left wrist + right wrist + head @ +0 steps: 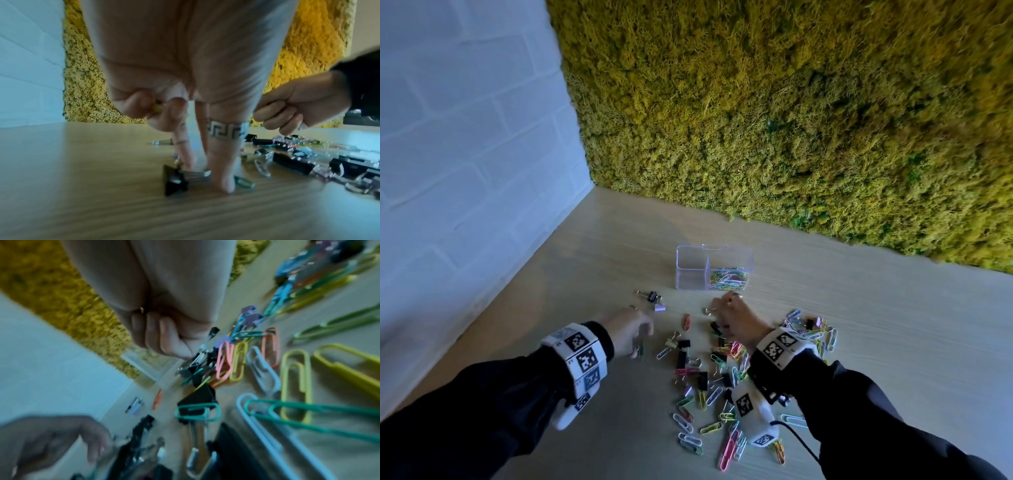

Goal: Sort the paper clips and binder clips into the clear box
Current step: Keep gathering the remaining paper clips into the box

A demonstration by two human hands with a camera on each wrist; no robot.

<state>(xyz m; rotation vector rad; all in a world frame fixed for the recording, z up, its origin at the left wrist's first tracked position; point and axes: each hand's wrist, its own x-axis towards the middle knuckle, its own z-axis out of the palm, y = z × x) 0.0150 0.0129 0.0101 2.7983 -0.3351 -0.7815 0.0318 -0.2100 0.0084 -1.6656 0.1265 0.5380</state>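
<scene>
while left hand (222,178) presses table (82,162), right hand (732,317) fisted

Both arms reach forward in black sleeves, each wrist wrapped in a white band with black-and-white markers. The left hand (628,330) points down, two fingers (223,170) extended with their tips on the surface, the others curled into the palm. The right hand (734,317) is balled, its fingers (162,335) folded tightly under the palm.
</scene>
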